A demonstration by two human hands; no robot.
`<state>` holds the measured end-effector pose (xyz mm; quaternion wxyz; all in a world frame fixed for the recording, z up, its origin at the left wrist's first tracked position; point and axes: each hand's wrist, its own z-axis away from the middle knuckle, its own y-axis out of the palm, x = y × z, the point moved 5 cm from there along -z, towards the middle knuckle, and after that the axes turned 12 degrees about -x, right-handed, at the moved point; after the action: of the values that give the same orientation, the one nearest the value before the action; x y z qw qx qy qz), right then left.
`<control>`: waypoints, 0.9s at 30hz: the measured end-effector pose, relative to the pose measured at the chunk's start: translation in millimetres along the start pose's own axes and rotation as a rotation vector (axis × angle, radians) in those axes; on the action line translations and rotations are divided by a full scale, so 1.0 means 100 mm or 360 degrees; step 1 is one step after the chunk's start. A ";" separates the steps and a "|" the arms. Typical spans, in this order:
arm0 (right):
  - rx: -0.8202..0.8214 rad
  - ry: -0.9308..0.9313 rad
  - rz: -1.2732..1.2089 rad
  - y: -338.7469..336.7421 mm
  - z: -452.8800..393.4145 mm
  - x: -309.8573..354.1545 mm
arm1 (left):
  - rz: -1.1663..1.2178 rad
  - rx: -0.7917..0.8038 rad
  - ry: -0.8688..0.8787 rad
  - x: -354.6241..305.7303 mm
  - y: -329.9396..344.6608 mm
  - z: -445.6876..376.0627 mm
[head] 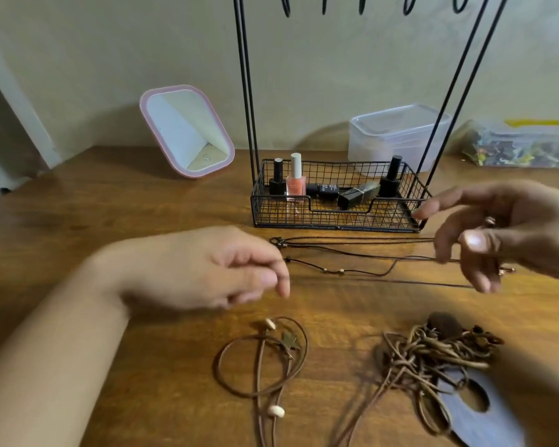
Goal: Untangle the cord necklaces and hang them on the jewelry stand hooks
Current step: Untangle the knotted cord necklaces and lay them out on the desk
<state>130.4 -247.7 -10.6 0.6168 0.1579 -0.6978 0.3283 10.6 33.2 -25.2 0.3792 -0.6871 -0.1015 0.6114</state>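
Over the counter [149, 201], both hands hover above the cords: the left hand [220, 269] has fingers loosely curled at the end of a thin dark cord [352, 254], and whether it pinches it I cannot tell; the right hand [497, 233] appears to hold the far ends of those stretched strands, though blur hides the exact grip. I judge the job barely under way: the hooks [362, 3] visible on the jewelry stand [249, 91] carry nothing. Counting now: roughly three thin strands lie pulled straight between the hands, one brown loop necklace [262, 362] with two pale beads lies free nearby, and one knotted bundle [439, 350] is still to be separated. In the stand's wire basket [336, 217] I count about five cosmetic bottles.
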 end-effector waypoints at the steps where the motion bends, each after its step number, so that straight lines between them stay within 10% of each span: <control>1: -0.0145 -0.0063 0.0003 -0.10 0.00 0.01 | 0.0033 -0.0156 -0.0051 0.03 -0.08 -0.06; 11: -0.0785 -0.0077 0.0397 -0.52 0.13 0.04 | 0.0165 -0.0643 -0.0298 0.21 -0.20 -0.15; 18: -0.0490 0.0549 0.0666 -0.57 0.30 -0.17 | 0.0117 -0.0580 -0.0238 0.23 -0.19 -0.17; 27: -0.0859 0.0652 0.1141 -0.58 0.55 -0.55 | -0.0244 -0.0634 -0.0044 0.08 0.09 -0.26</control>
<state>135.5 -336.8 -49.6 0.6084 -0.3251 -0.6328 0.3517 33.4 21.5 -38.4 0.2799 -0.7302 -0.2775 0.5581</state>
